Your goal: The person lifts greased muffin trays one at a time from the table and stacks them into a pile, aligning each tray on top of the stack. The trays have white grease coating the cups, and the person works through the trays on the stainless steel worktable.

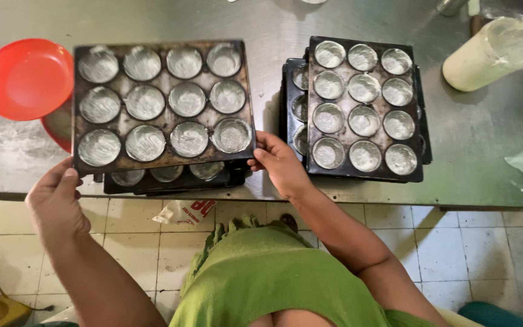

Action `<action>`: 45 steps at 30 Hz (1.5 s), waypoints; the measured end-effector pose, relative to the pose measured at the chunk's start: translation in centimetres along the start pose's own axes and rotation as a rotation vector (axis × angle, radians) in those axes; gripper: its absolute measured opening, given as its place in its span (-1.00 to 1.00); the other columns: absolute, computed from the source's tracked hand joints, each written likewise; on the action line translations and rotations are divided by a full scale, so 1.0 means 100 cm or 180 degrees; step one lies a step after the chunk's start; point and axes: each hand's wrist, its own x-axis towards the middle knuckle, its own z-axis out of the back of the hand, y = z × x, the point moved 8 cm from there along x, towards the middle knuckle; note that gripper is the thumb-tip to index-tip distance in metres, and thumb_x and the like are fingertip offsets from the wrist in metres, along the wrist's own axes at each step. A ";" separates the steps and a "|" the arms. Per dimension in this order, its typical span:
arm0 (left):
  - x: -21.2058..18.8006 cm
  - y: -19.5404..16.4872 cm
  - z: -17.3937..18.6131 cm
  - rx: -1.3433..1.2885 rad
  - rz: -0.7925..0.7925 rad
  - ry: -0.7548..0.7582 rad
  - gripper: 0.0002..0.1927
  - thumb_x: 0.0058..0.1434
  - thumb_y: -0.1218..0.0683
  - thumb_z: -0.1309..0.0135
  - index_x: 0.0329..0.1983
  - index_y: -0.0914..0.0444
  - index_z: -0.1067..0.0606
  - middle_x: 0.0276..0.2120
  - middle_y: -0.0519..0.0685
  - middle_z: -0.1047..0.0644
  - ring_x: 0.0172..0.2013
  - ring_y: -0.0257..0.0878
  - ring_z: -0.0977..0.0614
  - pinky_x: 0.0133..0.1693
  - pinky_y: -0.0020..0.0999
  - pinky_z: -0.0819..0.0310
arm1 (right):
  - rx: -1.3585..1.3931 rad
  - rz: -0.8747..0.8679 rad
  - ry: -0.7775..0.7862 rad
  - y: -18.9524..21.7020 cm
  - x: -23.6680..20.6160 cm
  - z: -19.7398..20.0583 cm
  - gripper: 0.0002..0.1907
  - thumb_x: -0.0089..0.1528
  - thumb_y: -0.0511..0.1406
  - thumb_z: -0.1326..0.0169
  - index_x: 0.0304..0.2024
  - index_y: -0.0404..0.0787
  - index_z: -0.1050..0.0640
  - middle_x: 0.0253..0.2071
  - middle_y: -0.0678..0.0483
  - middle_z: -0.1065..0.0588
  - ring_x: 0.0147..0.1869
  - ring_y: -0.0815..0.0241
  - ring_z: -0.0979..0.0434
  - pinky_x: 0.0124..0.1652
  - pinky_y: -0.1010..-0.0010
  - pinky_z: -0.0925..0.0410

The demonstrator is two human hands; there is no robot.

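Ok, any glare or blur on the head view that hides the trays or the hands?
Head view: soft glare on the steel table at top centre; the top muffin tray held by the left hand and right hand is sharp, casting a shadow rightward toward the second stack; straight edges bow slightly from wide-angle distortion; the red bowl is evenly lit.

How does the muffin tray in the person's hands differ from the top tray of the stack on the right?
The held tray lies wide, four cups across; the right tray lies lengthwise, three across. Left hand and right hand grip the held tray's near corners; the right tray rests untouched on its stack. Both are dark, with twelve greased cups.
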 end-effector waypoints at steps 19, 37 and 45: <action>-0.152 -0.026 -0.277 -0.1129 0.0238 0.1538 -0.67 0.34 0.24 -0.11 0.16 0.39 -0.53 -0.16 -0.13 -0.60 -0.21 -0.46 -0.54 -0.11 -0.60 -0.42 | -0.0660 0.0824 -0.1221 0.183 -0.165 0.240 -0.54 0.37 -0.44 0.13 0.32 -0.41 -0.41 -0.04 0.10 -0.50 -0.13 0.35 -0.38 -0.15 0.53 -0.24; -0.187 0.038 -0.341 -0.0989 0.0428 0.1797 -0.68 0.34 0.25 -0.12 0.14 0.45 -0.54 -0.11 -0.06 -0.62 -0.16 -0.44 -0.56 -0.03 -0.55 -0.45 | -0.0925 0.0204 -0.1482 0.146 -0.175 0.332 -0.55 0.33 -0.43 0.09 0.28 -0.33 -0.47 -0.10 0.19 -0.49 -0.20 0.39 -0.35 -0.25 0.57 -0.22; -0.187 0.043 -0.342 -0.1084 0.0576 0.1859 -0.68 0.33 0.26 -0.11 0.14 0.46 -0.53 -0.09 -0.04 -0.63 -0.14 -0.42 -0.58 -0.02 -0.54 -0.45 | -0.1019 -0.0014 -0.1801 0.139 -0.175 0.341 -0.54 0.29 -0.44 0.09 0.25 -0.28 -0.49 -0.08 0.22 -0.52 -0.23 0.40 -0.34 -0.30 0.58 -0.22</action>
